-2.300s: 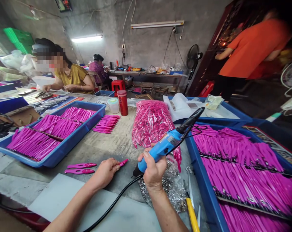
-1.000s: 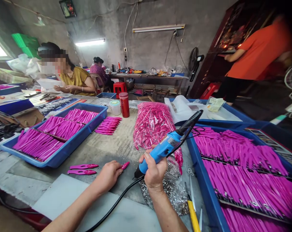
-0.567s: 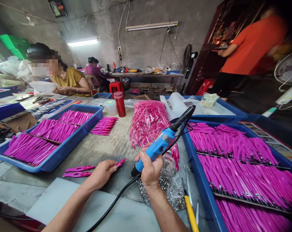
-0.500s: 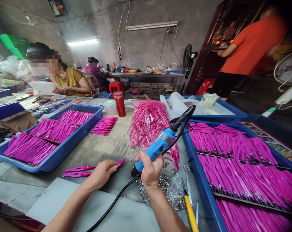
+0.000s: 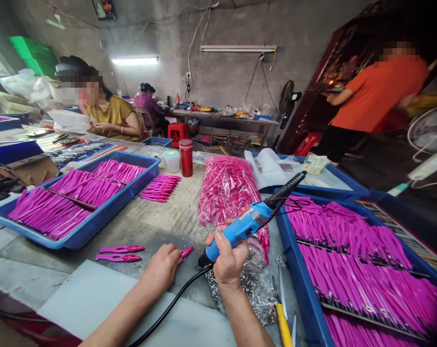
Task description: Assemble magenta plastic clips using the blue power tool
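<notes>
In the middle of the frame my left hand (image 5: 164, 268) has its fingers together, clamped over a pink piece (image 5: 187, 251) on the table (image 5: 156, 226), only the glossy tip poking out to the right. My right hand (image 5: 228, 258) is wrapped tight round a blue power tool (image 5: 240, 227), thumb along its upper side. Its black nose points down to the left, near the piece but apart from it; a black cord (image 5: 175, 299) curves from there to the bottom edge. The tool carries a pale label (image 5: 258, 218) (too small for me to read a single letter).

Left of my left hand lie two finished-looking pink pieces (image 5: 120, 249), side by side. Just above my right hand sits a clear bag of pink pieces (image 5: 227, 188), and below it a bag of small metal parts (image 5: 245, 284). A yellow-handled tool (image 5: 284, 325) lies at lower right, beside a blue tray (image 5: 302, 289) packed with more pieces; another blue tray, the left one (image 5: 119, 201), fills centre left. A red jar (image 5: 185, 159) stands upright above centre, with no writing I can make out.
</notes>
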### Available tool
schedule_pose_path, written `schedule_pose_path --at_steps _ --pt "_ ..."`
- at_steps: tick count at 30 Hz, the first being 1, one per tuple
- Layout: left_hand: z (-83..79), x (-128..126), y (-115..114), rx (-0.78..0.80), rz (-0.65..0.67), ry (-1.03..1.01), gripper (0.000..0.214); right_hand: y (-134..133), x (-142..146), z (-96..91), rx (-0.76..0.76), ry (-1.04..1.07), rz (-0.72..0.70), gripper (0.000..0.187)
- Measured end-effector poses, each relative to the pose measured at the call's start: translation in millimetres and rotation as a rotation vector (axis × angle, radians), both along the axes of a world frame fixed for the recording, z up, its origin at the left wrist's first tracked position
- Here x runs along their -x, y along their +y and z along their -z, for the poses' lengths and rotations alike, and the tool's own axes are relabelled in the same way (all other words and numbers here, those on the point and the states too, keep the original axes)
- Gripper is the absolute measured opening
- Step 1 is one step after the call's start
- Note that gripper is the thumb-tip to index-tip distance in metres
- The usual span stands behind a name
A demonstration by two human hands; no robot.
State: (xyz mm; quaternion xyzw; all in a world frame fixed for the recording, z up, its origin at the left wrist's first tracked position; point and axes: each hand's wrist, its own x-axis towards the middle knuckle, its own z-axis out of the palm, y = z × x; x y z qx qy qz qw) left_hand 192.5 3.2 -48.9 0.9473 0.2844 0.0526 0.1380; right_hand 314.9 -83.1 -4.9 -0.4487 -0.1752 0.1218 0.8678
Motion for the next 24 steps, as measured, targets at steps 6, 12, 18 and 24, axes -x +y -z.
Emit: schedule_pose_path --at_steps 6,12,18,24 --pt "15.6 -1 -1 -0.101 0.016 -0.050 0.027 12 5 -2.8 0.026 -0.085 -0.009 0.033" --pt "17.8 -3 -5 -0.092 0.007 -0.059 0.025 27 12 -3.2 0.041 -0.187 -0.055 0.031" --pt "20.5 -4 -5 -0.040 0.003 -0.103 0.022 35 12 -0.8 0.037 -0.263 -0.084 0.024" --pt "24.1 -4 -6 -0.056 0.017 -0.106 0.022 35 12 4.2 0.074 -0.286 -0.084 0.024"
